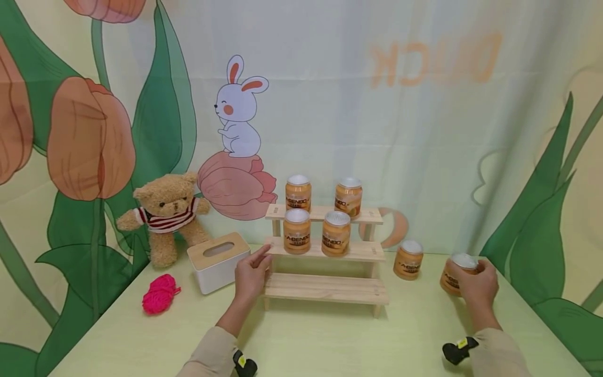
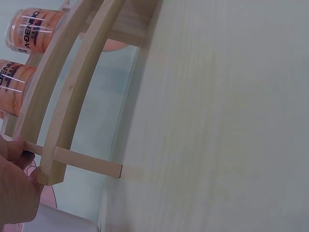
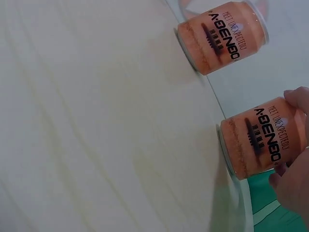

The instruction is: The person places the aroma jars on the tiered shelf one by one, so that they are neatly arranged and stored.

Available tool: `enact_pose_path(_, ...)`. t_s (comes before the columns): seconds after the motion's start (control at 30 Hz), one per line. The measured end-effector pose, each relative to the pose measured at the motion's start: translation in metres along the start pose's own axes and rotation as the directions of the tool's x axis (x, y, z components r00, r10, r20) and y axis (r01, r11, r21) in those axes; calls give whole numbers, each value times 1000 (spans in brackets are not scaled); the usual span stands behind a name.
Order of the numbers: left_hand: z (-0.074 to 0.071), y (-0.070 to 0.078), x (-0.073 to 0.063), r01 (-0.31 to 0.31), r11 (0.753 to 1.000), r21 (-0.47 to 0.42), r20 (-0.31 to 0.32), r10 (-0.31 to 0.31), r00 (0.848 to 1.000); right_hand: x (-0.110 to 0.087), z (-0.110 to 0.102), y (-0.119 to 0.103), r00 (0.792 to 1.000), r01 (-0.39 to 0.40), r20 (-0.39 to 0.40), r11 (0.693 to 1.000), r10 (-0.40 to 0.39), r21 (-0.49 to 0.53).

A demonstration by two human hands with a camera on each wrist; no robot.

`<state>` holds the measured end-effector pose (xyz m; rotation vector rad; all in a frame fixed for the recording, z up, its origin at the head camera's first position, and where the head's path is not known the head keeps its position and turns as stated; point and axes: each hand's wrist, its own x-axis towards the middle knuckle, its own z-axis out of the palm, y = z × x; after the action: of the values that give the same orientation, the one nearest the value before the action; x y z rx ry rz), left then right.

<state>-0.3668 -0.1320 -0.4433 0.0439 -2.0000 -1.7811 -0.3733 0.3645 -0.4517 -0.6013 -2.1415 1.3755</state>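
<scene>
Near the right edge of the table, my right hand [image 1: 479, 287] grips an orange labelled can [image 3: 263, 138] round its upper part. The can stands upright, its silver top [image 1: 464, 261] partly behind my fingers. My left hand [image 1: 250, 273] holds the left end of a three-step wooden display rack [image 1: 325, 283], fingertips at the middle step and thumb lower down. Four matching cans are on the rack: two on the top step, including a back left can [image 1: 298, 192], and two on the middle step, including a front left can [image 1: 297, 233]. The bottom step is bare.
Another can [image 1: 408, 260] stands on the table between the rack and my right hand. Left of the rack are a tissue box [image 1: 219, 267] with a wooden lid, pink yarn [image 1: 161, 294] and a teddy bear [image 1: 169, 212]. A printed curtain [image 1: 325, 115] hangs behind.
</scene>
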Motion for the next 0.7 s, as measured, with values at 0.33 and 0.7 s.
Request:
enact_pose_path(0.33, -1, 1, 1, -11, 1000, -9, 1, 11, 1000, 6, 0, -1, 993, 107, 59, 991, -102, -77)
enact_pose_path(0.7, -1, -1, 0, 1, 1000, -12, 12, -1, 1000, 5, -3, 3, 992, 84, 105, 992, -74, -95)
